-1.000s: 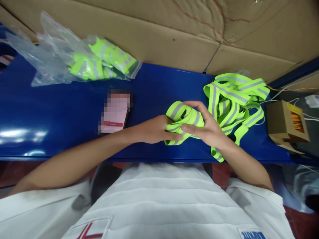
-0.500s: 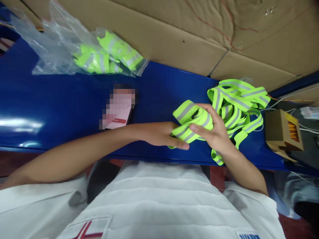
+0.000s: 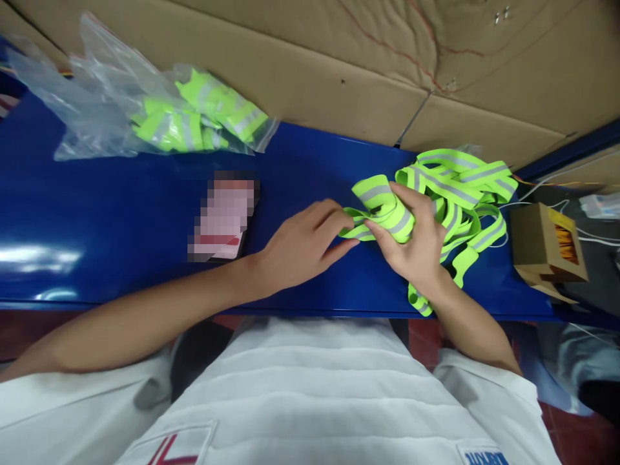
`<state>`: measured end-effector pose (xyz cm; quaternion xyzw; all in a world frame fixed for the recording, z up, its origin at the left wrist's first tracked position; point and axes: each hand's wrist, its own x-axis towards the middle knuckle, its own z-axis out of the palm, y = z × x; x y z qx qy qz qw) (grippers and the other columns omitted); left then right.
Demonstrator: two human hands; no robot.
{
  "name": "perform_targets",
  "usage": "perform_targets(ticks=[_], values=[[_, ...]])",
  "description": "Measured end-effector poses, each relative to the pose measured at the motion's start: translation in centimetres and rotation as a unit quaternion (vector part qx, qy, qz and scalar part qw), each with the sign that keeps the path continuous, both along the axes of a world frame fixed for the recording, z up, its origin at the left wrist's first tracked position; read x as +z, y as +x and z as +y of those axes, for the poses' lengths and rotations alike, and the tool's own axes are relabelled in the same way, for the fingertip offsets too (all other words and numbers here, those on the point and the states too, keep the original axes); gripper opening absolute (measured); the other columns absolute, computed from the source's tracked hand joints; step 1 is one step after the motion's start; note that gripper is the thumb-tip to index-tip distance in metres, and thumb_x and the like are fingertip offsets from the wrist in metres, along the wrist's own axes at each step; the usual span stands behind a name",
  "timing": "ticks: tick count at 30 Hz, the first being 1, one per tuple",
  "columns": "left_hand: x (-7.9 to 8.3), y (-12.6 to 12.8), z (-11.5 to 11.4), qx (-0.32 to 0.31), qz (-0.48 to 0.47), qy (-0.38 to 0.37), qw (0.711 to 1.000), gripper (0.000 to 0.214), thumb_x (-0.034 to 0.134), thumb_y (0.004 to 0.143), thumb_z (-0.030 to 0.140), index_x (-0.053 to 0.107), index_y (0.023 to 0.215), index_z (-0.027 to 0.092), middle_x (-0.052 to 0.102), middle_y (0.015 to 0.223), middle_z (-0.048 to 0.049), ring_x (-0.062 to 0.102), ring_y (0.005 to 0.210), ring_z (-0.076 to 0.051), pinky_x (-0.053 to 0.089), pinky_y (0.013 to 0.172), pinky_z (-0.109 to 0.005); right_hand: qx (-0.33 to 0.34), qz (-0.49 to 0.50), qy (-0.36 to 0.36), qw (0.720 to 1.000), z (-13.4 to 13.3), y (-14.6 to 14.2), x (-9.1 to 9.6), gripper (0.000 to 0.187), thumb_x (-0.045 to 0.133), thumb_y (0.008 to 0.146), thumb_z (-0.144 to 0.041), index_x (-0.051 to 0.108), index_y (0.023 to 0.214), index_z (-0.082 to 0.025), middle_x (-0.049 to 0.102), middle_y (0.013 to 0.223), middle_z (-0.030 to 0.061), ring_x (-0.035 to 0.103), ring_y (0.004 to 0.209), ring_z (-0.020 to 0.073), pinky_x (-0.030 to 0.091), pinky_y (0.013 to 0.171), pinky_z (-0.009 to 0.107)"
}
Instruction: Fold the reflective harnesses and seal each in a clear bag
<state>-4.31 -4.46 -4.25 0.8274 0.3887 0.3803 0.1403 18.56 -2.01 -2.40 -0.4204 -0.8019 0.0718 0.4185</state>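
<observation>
Above the blue table (image 3: 290, 174), my right hand (image 3: 416, 242) is closed around a rolled bundle of yellow-green reflective strap (image 3: 400, 219) with a grey stripe. My left hand (image 3: 310, 245) pinches the loop of the same strap that sticks out on the bundle's left side; its thumb and fingers are closed on it. Just right of and behind my right hand lies a loose heap of the same reflective straps (image 3: 465, 187). One strap end hangs toward the table's front edge. The heap is partly covered by my right hand.
Clear plastic bags (image 3: 116, 103) with folded yellow-green straps (image 3: 223, 106) lie at the back left. A phone (image 3: 223, 219), its screen blurred, lies left of my hands. A small cardboard box (image 3: 545, 248) and white cables stand at the right. Cardboard (image 3: 310, 71) lines the back.
My left hand has drawn back from the bundle's underside and now pinches its left loop. The bundle in my right hand has turned and looks more tightly rolled. The view has shifted slightly.
</observation>
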Motion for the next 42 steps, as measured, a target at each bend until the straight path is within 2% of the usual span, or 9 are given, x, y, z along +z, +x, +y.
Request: perform_targets(ticks=[4,9,12,16,21,24,26,33,42], values=[[0.1,0.2,0.2,-0.094,-0.058,-0.073,0.991,0.012,0.06,0.105,0.029,0.064,0.102,0.019,0.069,0.094,-0.0027,0.067,0.086,-0.014,0.052,0.082,-0.025,0.01,0.065,-0.072,0.995,-0.8,-0.7,0.2,0.055,0.077,0.092,-0.051,0.059,0.138,-0.026,0.069,0.133,0.0094,0.069,0.124,0.0319,0.058,0.109,0.05],[-0.4,0.1,1.2,-0.004,-0.059,-0.059,0.997,0.015,0.068,0.1,0.033,0.066,0.096,0.018,0.07,0.099,-0.0058,0.065,0.095,-0.02,0.05,0.087,-0.032,0.005,0.095,-0.093,0.991,-1.6,-1.2,-0.2,0.058,0.078,0.09,-0.055,0.059,0.137,-0.026,0.071,0.129,0.0093,0.071,0.118,0.0308,0.06,0.104,0.049],[-0.8,0.3,1.2,-0.006,-0.106,-0.158,0.982,0.016,0.069,0.098,0.033,0.065,0.094,0.018,0.067,0.083,-0.0002,0.062,0.074,-0.015,0.047,0.071,-0.028,0.015,0.087,-0.084,0.993,-1.7,-1.3,-0.7,0.06,0.08,0.089,-0.053,0.058,0.139,-0.028,0.072,0.129,0.0075,0.073,0.114,0.0288,0.063,0.099,0.045],[-1.3,1.1,0.9,-0.039,-0.267,-0.324,0.907,0.024,0.075,0.091,0.036,0.061,0.1,0.019,0.069,0.086,0.0012,0.065,0.073,-0.014,0.05,0.071,-0.026,0.038,0.082,-0.036,0.995,-1.8,-1.7,-1.8,0.068,0.084,0.086,-0.05,0.055,0.144,-0.03,0.073,0.131,0.0068,0.076,0.112,0.0275,0.065,0.094,0.04],[-0.3,1.8,0.4,-0.027,-0.442,-0.393,0.806,0.056,0.096,0.065,0.029,0.06,0.107,0.019,0.07,0.101,0.0005,0.067,0.093,-0.015,0.056,0.083,-0.026,0.068,0.111,0.003,0.991,-2.2,-2.3,-2.2,0.073,0.086,0.087,-0.045,0.051,0.149,-0.033,0.07,0.141,0.0068,0.074,0.121,0.0259,0.063,0.101,0.038],[0.2,1.9,0.3,-0.058,-0.528,-0.446,0.72,0.049,0.094,0.073,0.029,0.061,0.108,0.02,0.072,0.102,0.0015,0.07,0.097,-0.014,0.059,0.09,-0.028,0.034,0.125,-0.022,0.991,-2.3,-2.2,-1.9,0.068,0.085,0.087,-0.044,0.053,0.147,-0.033,0.07,0.137,0.0047,0.073,0.119,0.0236,0.062,0.099,0.036],[0.2,1.8,0.4,-0.08,-0.549,-0.462,0.692,0.039,0.09,0.08,0.032,0.063,0.104,0.019,0.073,0.1,0.0015,0.072,0.096,-0.014,0.062,0.089,-0.029,0.018,0.127,-0.033,0.991,-2.4,-1.9,-1.6,0.064,0.084,0.088,-0.044,0.055,0.144,-0.032,0.071,0.133,0.0046,0.073,0.117,0.0239,0.061,0.1,0.038],[-0.5,1.6,0.7,-0.087,-0.539,-0.464,0.698,0.044,0.086,0.084,0.051,0.057,0.098,0.02,0.073,0.096,0.0023,0.075,0.088,-0.015,0.068,0.084,-0.037,-0.01,0.105,-0.073,0.992,-2.3,-1.7,-1.2,0.06,0.081,0.088,-0.049,0.057,0.139,-0.028,0.07,0.131,0.0083,0.07,0.117,0.0276,0.061,0.099,0.044],[-1.1,2.2,0.6,-0.078,-0.525,-0.418,0.737,0.043,0.084,0.087,0.05,0.055,0.089,0.019,0.065,0.087,0.0042,0.064,0.08,-0.008,0.062,0.079,-0.023,0.01,0.163,-0.14,0.977,-1.9,-2.2,-1.0,0.056,0.076,0.09,-0.057,0.058,0.133,-0.027,0.071,0.127,0.0075,0.071,0.11,0.025,0.062,0.097,0.042]])
